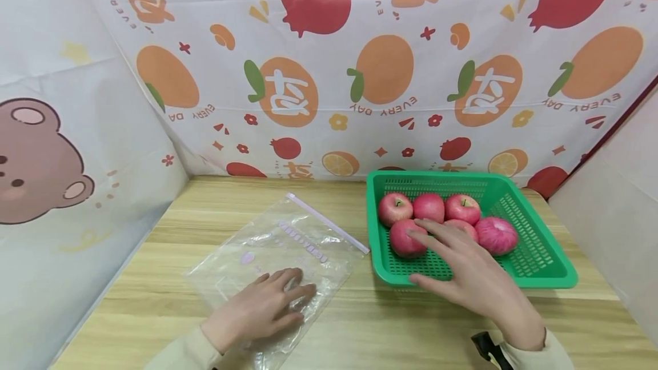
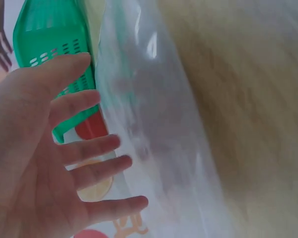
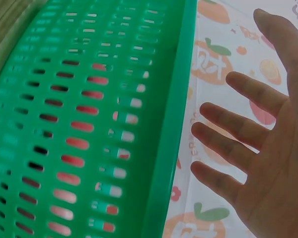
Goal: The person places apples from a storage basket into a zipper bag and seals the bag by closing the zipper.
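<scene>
A clear zip bag (image 1: 308, 238) with a lilac slider strip lies flat on the wooden table. My left hand (image 1: 262, 307) is over its lower part, fingers spread and gripping nothing; the left wrist view shows the same hand (image 2: 54, 144) beside the bag's clear film (image 2: 149, 119). To the right stands a green plastic basket (image 1: 545, 256) holding several red apples (image 1: 408, 238). My right hand (image 1: 470, 267) hovers above the basket's near rim with its fingers extended toward the apples, partly covering one. In the right wrist view that hand (image 3: 258, 144) holds nothing.
The wooden tabletop (image 1: 169, 256) reaches back to a fruit-print cloth (image 1: 334, 96). White cloth with a bear print (image 1: 36, 164) walls off the left side, and a plain pale panel (image 1: 612, 204) stands at the right.
</scene>
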A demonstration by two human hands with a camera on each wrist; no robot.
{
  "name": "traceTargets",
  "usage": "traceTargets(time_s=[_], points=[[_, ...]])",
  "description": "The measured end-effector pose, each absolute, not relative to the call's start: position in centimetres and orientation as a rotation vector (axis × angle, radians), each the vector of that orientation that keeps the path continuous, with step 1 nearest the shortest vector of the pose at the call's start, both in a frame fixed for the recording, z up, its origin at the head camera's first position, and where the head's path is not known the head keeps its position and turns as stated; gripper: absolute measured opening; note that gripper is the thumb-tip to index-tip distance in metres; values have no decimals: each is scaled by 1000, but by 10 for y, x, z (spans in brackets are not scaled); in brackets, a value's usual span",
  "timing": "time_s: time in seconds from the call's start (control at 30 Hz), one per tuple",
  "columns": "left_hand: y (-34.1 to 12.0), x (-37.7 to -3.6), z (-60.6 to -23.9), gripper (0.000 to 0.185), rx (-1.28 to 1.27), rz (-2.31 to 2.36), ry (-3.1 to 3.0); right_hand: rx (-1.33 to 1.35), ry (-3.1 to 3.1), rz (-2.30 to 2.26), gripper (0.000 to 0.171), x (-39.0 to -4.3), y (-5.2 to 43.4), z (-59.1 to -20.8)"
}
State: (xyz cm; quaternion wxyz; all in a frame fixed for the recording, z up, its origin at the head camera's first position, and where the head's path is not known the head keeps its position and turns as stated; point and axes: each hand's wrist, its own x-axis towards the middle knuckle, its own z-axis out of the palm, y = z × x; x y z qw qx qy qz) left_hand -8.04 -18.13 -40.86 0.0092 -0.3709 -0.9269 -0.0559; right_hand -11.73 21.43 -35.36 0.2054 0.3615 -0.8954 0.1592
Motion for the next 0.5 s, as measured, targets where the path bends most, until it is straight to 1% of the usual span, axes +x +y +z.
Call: traceTargets(time_s=[0.1, 0.2, 0.43, 0.5], points=[[-179, -77, -410, 48, -1143, -205, -2972, 1052, -2473, 453, 70, -118, 207, -354], [-179, -75, -411, 44, -1160, -197, -2997, 1088, -2447, 462, 67, -119, 202, -356], [-183, -75, -410, 21, -1198, -112, -2818, 1123, -2423, 472, 62, -118, 196, -358], [-181, -76, -411, 18, -1184, -91, -2762, 1143, -2408, 488, 60, -118, 193, -357]])
